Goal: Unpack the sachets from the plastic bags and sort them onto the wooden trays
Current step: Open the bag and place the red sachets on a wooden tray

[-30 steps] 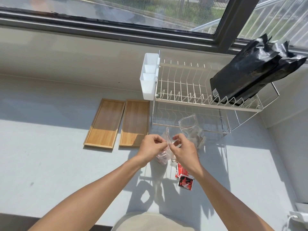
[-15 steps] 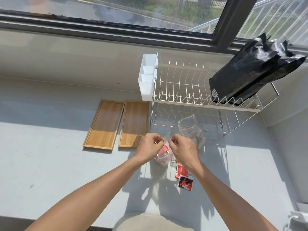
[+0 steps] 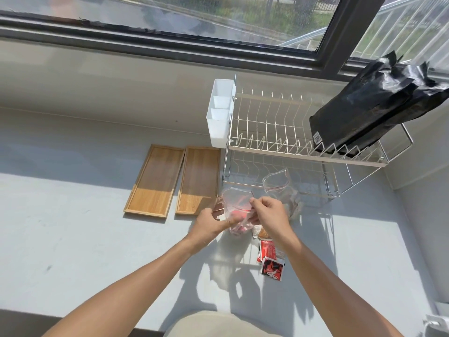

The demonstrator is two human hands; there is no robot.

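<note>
A clear zip bag [image 3: 235,203] with red sachets inside hangs between my hands, its mouth pulled apart. My left hand [image 3: 210,222] grips its left edge and my right hand [image 3: 268,212] pinches its right edge. Two red sachets [image 3: 269,257] lie on the counter under my right forearm, with a brownish sachet [image 3: 261,232] just above them. A second clear zip bag [image 3: 279,186] stands open behind my right hand, by the rack's lower shelf. Two wooden trays lie side by side to the left, the left tray [image 3: 155,178] and the right tray [image 3: 199,178], both bare.
A white wire dish rack [image 3: 279,132] stands at the back right with a white cutlery holder [image 3: 220,113] on its left end and black foil bags [image 3: 379,100] leaning on top. The window sill runs behind. A white plug [image 3: 437,324] sits at the bottom right corner.
My hands have drawn apart and opened the bag's mouth wide. Before, they were pinched close together at its top.
</note>
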